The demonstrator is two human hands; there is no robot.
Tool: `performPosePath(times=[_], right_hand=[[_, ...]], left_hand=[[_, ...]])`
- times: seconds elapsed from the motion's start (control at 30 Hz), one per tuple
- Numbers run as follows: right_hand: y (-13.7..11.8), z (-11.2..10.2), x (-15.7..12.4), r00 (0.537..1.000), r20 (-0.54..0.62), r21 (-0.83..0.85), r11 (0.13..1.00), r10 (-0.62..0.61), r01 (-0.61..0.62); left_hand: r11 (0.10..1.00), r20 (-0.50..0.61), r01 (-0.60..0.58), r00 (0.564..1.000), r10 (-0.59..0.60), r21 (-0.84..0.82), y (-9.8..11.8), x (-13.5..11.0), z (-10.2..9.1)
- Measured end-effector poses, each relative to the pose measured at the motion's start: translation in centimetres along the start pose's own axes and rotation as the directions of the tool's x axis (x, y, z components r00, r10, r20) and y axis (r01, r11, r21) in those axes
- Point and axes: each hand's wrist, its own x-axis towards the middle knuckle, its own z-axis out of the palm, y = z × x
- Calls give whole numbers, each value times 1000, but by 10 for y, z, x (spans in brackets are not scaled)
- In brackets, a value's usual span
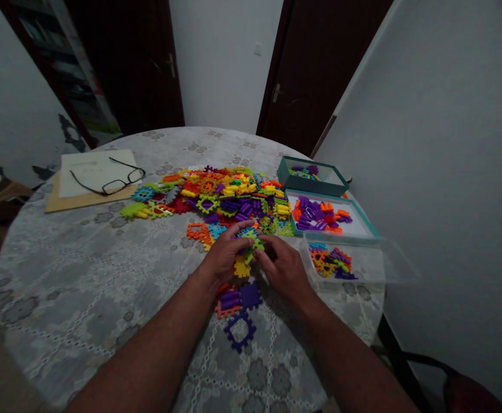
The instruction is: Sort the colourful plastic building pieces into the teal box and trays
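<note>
My left hand (226,250) is closed on a small cluster of interlocking plastic tiles, with a lime green tile (255,245) on top. From the other side, the fingers of my right hand (285,265) pinch the edge of that green tile. Under the hands a yellow tile (242,267) shows; whether it is joined to the held pieces I cannot tell. Nearer to me lie a dark purple square tile (249,295), a purple ridged piece (230,300) over an orange tile, and a purple frame tile (229,334) with an open middle.
Beyond my hands spreads a heap of colourful building tiles (233,186). To the right stand a green box (311,182), a shallow white tray (362,225) and a clear plastic container (326,280), all holding pieces. Eyeglasses (115,186) rest on papers (70,178) at left.
</note>
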Motion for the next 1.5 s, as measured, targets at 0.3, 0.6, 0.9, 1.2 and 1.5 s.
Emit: performPosePath(times=[0.3, 0.6, 0.9, 1.2, 1.5], right_hand=[[18, 0, -8, 973, -155, 92, 983, 173, -160], [19, -27, -8, 915, -380, 61, 991, 133, -119], [44, -70, -2, 866, -452, -2, 970, 214, -241], [78, -111, -14, 803, -567, -332, 843, 181, -424], [42, -66, -9, 909, -393, -553, 825, -139, -113]], left_hand=[[999, 22, 46, 999, -45, -20, 3, -1, 0], [999, -61, 48, 997, -48, 5, 4, 2, -3], [995, -161, 63, 986, -51, 72, 0, 6, -1], [999, -131, 14, 991, -18, -32, 8, 5, -7], [991, -206, -79, 977, 55, -109, 17, 10, -17]])
